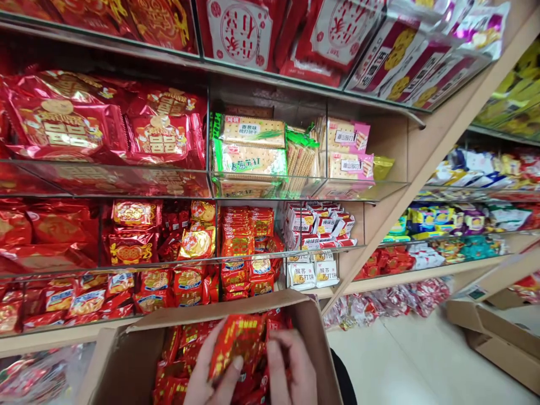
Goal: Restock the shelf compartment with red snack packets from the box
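Observation:
My left hand is closed around a red snack packet with yellow print, thumb across its front. To its right, my right hand has its fingers curled against more red packets; its fingertips partly cover what they pinch. Both hands are over an open cardboard box filled with similar shiny red packets. The lower parts of several packets are hidden behind my hands.
Beyond the box stands a wooden shelf with clear dividers, stocked with red packets, green-edged crackers and white packets. A slanted wooden panel borders it on the right. An open carton lies on the pale tiled floor.

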### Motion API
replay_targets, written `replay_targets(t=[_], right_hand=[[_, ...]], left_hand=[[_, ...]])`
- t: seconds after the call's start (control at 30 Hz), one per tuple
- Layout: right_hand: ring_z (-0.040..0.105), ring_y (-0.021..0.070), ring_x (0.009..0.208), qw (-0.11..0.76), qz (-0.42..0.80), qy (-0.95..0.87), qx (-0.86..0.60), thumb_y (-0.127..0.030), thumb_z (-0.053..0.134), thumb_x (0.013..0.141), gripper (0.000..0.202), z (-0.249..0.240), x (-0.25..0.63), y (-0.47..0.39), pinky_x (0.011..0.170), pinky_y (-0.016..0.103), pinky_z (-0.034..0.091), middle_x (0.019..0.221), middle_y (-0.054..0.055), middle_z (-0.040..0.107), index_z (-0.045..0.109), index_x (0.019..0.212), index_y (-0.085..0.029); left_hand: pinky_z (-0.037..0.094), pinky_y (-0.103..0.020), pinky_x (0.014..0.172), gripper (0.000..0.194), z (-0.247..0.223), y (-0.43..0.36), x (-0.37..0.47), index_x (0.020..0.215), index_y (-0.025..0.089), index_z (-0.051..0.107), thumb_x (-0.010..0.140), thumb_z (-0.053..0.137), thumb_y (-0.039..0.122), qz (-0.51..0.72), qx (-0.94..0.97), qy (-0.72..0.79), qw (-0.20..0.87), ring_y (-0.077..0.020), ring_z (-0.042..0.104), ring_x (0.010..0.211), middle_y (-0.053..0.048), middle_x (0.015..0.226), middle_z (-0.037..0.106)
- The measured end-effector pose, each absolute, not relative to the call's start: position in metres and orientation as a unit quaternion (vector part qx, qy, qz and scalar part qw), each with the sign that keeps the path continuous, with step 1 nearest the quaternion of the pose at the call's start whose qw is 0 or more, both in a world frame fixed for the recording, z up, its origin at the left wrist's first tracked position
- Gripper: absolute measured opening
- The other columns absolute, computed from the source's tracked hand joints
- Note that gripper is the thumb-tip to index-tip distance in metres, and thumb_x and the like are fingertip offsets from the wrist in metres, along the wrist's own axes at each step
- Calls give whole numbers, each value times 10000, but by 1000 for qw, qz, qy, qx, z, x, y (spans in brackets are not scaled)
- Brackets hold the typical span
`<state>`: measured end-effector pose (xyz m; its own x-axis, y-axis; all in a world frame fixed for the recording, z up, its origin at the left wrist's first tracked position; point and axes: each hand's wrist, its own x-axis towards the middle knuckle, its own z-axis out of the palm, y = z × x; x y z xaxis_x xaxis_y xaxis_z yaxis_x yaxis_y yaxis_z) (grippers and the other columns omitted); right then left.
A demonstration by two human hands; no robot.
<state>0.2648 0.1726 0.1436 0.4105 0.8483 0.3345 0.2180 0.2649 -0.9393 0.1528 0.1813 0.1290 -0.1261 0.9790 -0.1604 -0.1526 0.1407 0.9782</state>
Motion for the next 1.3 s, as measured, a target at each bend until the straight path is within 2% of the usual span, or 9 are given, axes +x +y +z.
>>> replay_targets(t=[0.07,0.13,0.27,0.4,0.5,0.7,0.97,1.17,1.3], right_hand=[[584,162,814,626,332,-433,-557,-417,486,798,277,146,277,179,717,248,463,893,48,624,539,980,-216],[581,164,791,612,440,-394,-525,-460,454,806,305,143,281,187,712,269,472,889,50,617,519,965,-208],[537,140,684,629,501,-360,-473,-495,415,815,319,135,276,196,634,244,448,727,9,574,505,773,-192],[470,113,631,632,457,-396,-485,-473,410,828,306,131,274,193,596,214,408,655,-25,495,474,722,-194],[425,104,568,606,404,-442,-524,-475,395,831,338,128,273,189,538,203,369,595,-34,450,445,651,-194],[443,106,511,590,339,-468,-564,-460,387,836,350,121,267,186,502,211,337,538,-26,494,461,621,-193],[407,103,557,586,418,-432,-544,-524,382,813,393,129,279,198,529,214,375,571,-28,459,432,621,-185],[486,127,598,585,460,-421,-519,-559,376,796,412,141,285,200,583,240,417,625,-6,536,478,662,-182],[560,148,647,607,555,-342,-453,-546,431,778,359,138,279,192,582,258,447,746,17,610,518,841,-203]], left_hand=[[542,-337,816,867,153,182,159,1293,341,283,551,730,371,562,255,484,620,-221,617,980,17,947,718],[534,-269,810,935,171,180,170,1287,364,279,493,771,313,586,194,454,642,-178,629,947,63,910,724],[519,-261,811,791,182,174,181,1190,313,431,479,773,255,578,188,435,665,-173,635,913,41,898,723],[520,-312,766,492,169,183,167,1039,269,546,588,690,403,569,216,467,641,-190,635,873,3,915,706],[469,-318,836,372,153,193,153,941,237,580,654,611,472,551,322,526,562,-176,609,881,-7,920,689],[452,-297,722,338,134,198,141,844,204,579,704,520,506,485,507,607,374,-178,572,719,-23,783,657],[417,-290,823,291,146,203,157,895,221,565,764,462,460,507,515,588,362,-188,573,856,-24,866,646],[438,-287,700,313,151,203,159,867,206,565,764,449,478,512,503,597,357,-170,553,720,-13,767,627],[439,-263,645,295,152,206,157,814,213,533,756,457,493,535,462,610,357,-147,527,675,13,694,575]])
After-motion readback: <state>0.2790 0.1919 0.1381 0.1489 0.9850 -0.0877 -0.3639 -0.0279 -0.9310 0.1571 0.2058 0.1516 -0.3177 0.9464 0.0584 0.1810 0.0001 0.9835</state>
